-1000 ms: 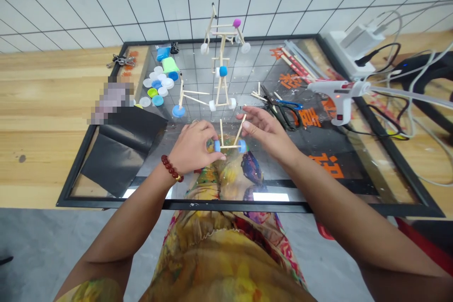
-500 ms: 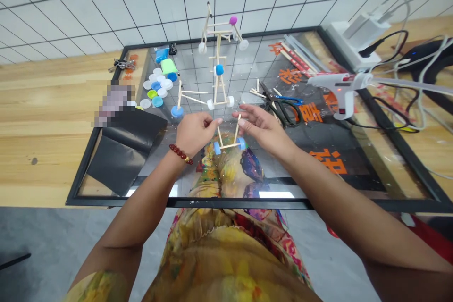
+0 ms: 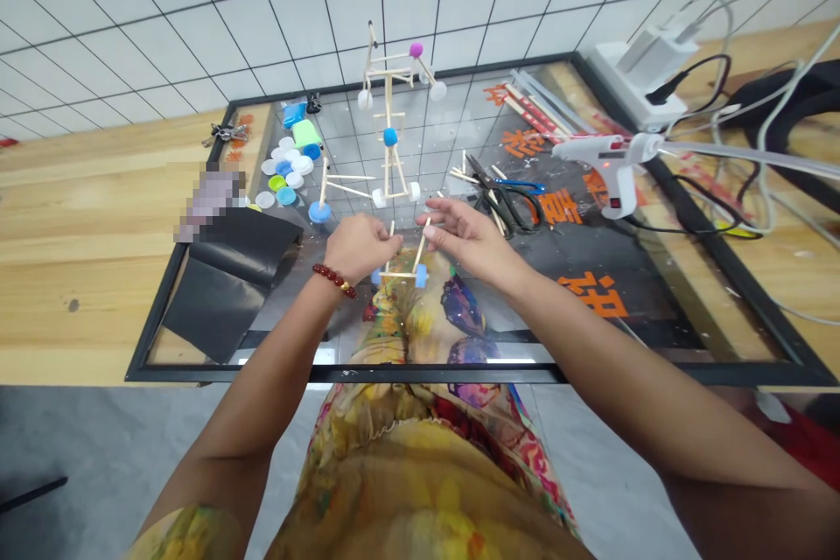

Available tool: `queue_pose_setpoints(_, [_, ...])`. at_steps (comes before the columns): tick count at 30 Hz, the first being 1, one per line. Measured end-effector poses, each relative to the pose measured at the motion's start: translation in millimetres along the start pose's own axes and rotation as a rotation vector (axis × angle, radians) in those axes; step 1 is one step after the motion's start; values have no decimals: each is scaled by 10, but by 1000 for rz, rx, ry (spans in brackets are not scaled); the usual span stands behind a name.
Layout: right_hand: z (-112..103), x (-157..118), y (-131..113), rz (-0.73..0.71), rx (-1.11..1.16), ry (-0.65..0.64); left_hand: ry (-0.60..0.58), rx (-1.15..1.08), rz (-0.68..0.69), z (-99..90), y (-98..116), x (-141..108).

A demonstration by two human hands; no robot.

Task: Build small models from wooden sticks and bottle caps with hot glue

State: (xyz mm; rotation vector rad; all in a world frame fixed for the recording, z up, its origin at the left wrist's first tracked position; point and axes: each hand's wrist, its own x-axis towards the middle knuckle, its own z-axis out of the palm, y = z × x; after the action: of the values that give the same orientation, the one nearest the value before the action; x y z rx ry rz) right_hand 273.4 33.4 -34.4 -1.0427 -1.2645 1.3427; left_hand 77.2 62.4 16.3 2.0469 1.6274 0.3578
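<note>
Black-framed glass worktop (image 3: pixel 459 374) bears a glue gun (image 3: pixel 607 164) near its right edge and, toward its front edge, a stick frame (image 3: pixel 400 276) on blue caps. Right hand (image 3: pixel 469 241) hangs open, fingertips just beside it; left hand (image 3: pixel 358 247) curls over it, grip unclear.

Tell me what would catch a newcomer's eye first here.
At centre front, a small stick frame with blue caps sits between the left hand and right hand. Beyond it rises a tall stick model. A white glue gun lies at right, bottle caps at left.
</note>
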Motion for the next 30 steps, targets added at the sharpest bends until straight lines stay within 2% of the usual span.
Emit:
queue_pose_setpoints(3, [28, -19, -59, 9, 47, 23, 53, -232, -24, 11, -67, -46])
queue_pose_setpoints(6, [64, -50, -127, 31, 128, 20, 24, -579, -19, 18, -113, -108])
queue_pose_setpoints(8, [86, -66, -155, 61, 188, -28, -26, -782, -18, 25, -123, -148])
queue_pose_setpoints(11, [111, -69, -165, 112, 223, -125, -63, -946, -10, 47, -116, -185])
queue_pose_setpoints(14, [122, -63, -180, 91, 158, -132, -63, -1004, 35, 78, -111, -189])
queue_pose_setpoints(20, [89, -137, -357, -228, -16, 124, -58, -1013, 136, 82, -106, -201])
queue_pose_setpoints(22, [86, -177, -414, -275, -98, 170, -46, -1002, 154, 66, -92, -217])
queue_pose_setpoints(25, [116, -211, -434, -259, -212, 165, -35, -963, 164, 52, -73, -232])
queue_pose_setpoints(30, [185, -200, -344, -247, -279, 86, -30, -934, 192, 68, -73, -224])
